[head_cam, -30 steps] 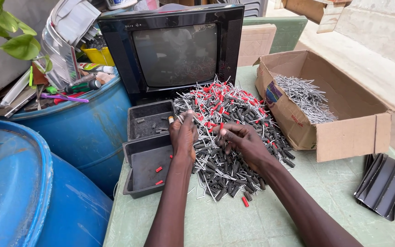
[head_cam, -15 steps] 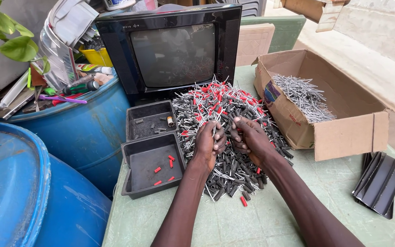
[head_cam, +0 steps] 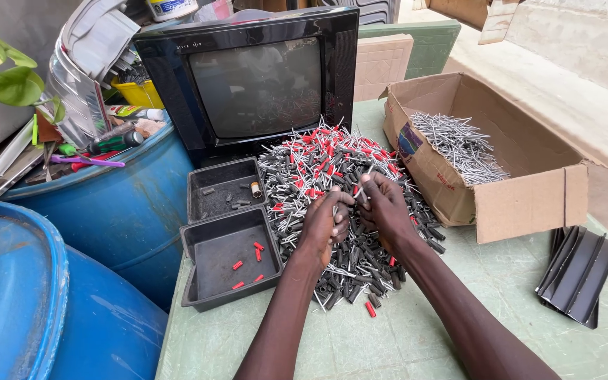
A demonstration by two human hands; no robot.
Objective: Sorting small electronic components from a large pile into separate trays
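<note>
Both hands sit on top of the big pile of small pieces, close together, almost touching. Left hand has its fingers curled down into the pile, and it looks like it pinches something small, but the piece is too tiny to be sure. Right hand has its fingers bent too, and a thin grey pin seems to stick up between the fingertips, so I think it holds that pin. Most of the sorting looks not done yet. Only a few red pieces lie in the near black tray, which is just left of the pile, and the far black tray behind it has only a few bits in it. Off to the right, the cardboard box already holds a good heap of grey pins. But the pile under the hands is large, with lots of red, black and grey pieces mixed up. One red piece lies alone on the green table, near the pile's front edge. Behind the pile stands an old television. Blue barrels stand to the left of the table.
</note>
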